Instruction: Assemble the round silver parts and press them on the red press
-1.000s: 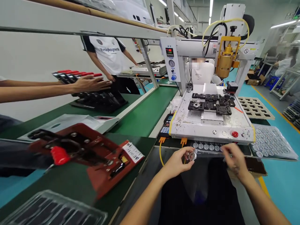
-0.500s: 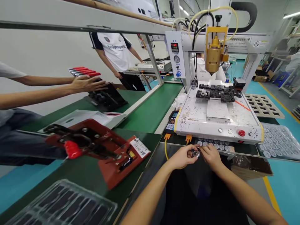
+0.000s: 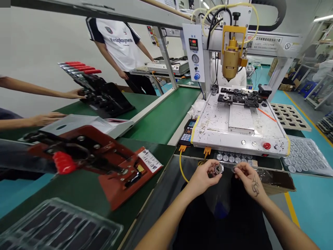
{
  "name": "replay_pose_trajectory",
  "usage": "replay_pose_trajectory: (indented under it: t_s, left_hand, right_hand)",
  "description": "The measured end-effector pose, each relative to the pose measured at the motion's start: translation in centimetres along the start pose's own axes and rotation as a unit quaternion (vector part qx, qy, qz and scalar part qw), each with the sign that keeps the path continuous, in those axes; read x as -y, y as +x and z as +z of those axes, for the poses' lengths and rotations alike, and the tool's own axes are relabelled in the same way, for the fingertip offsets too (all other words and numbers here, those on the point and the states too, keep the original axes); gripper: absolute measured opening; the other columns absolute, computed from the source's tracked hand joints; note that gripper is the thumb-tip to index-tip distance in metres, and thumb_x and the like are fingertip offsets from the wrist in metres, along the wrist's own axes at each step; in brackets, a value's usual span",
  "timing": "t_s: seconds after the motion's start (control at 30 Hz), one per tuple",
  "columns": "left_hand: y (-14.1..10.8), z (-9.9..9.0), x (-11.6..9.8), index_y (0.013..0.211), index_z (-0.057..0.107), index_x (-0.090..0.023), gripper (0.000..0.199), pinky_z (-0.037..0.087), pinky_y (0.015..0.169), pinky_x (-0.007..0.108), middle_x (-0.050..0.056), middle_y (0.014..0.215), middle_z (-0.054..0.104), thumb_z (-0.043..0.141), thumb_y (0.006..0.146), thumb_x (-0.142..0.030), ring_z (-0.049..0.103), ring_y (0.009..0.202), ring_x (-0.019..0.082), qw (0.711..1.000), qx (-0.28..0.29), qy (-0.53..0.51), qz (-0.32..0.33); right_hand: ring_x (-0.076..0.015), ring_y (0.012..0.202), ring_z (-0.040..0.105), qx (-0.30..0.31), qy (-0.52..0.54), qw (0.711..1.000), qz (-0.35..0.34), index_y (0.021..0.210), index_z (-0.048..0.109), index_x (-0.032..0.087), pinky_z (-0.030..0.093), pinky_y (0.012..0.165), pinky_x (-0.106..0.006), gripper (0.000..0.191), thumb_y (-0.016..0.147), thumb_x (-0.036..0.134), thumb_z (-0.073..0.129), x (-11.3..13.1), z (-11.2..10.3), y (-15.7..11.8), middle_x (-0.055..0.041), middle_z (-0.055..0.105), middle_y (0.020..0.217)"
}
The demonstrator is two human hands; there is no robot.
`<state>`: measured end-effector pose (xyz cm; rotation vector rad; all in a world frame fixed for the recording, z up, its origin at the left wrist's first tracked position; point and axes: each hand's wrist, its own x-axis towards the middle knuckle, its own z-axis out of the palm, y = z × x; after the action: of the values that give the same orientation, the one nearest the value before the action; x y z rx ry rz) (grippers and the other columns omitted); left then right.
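My left hand pinches a small round metallic part with a dark ring at its centre, held in front of the machine's near edge. To its right, my right hand is closed, thumb against fingertips, apart from the left. A small pale, see-through piece shows at its fingertips; I cannot make out its kind. Just beyond both hands lies a sheet of round clear-and-white discs, partly under the machine's front edge.
The white dispensing machine carries black fixtures under a brass-coloured head. Left stand a red clamp press and a clear tray. A co-worker's hands are near a black clamp fixture. Right lie more discs and a cardboard box.
My right hand has moved right, away from the round part, which stays in my left hand. The co-worker's hands have drawn back from the red handles of the black clamp fixture.
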<state>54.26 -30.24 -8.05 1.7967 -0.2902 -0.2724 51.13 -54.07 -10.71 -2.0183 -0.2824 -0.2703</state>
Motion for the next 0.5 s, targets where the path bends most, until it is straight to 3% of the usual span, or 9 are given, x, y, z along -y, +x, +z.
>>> replay_pose_trajectory:
  t_s: [0.1, 0.23, 0.37, 0.5]
  left_hand:
    - [-1.8, 1.3, -1.4, 0.114, 0.065, -0.021, 0.042, 0.063, 0.085, 0.034, 0.003, 0.097, 0.076, 0.085, 0.077, -0.029, 0.074, 0.088, 0.019, 0.988, -0.023, -0.145, -0.039]
    - [-3.6, 2.2, -2.6, 0.114, 0.065, -0.021, 0.051, 0.065, 0.097, 0.041, 0.006, 0.107, 0.080, 0.095, 0.073, -0.030, 0.081, 0.099, 0.024, 0.950, -0.019, -0.297, -0.096]
    - [-4.7, 2.2, -3.5, 0.120, 0.068, -0.020, 0.059, 0.065, 0.102, 0.043, 0.009, 0.110, 0.083, 0.100, 0.070, -0.028, 0.081, 0.107, 0.028, 0.925, -0.030, -0.357, -0.124]
    - [-5.5, 2.0, -4.7, 0.129, 0.070, -0.014, 0.056, 0.065, 0.101, 0.046, 0.015, 0.117, 0.083, 0.092, 0.084, -0.037, 0.080, 0.110, 0.030, 0.910, -0.038, -0.395, -0.123]
  right_hand:
    - [-0.0156, 0.058, 0.064, 0.024, 0.079, 0.993, 0.086, 0.105, 0.068, 0.021, 0.053, 0.054, -0.028, 0.034, 0.106, 0.054, 0.062, 2.6, -2.0, 0.6, -0.0012, 0.070, 0.078]
    - [-0.0125, 0.053, 0.055, 0.058, 0.247, 0.941, 0.224, 0.091, 0.068, 0.020, 0.048, 0.053, -0.026, 0.041, 0.088, 0.058, 0.083, 5.0, -2.4, 0.7, 0.0024, 0.064, 0.066]
    - [-0.0117, 0.051, 0.052, 0.080, 0.282, 0.925, 0.241, 0.087, 0.067, 0.020, 0.045, 0.053, -0.026, 0.042, 0.087, 0.058, 0.085, 6.0, -2.3, 0.5, 0.0033, 0.062, 0.062]
    - [-0.0112, 0.055, 0.053, 0.099, 0.260, 0.932, 0.233, 0.088, 0.067, 0.019, 0.044, 0.056, -0.026, 0.040, 0.093, 0.056, 0.081, 6.2, -2.6, 0.2, 0.0028, 0.062, 0.063]
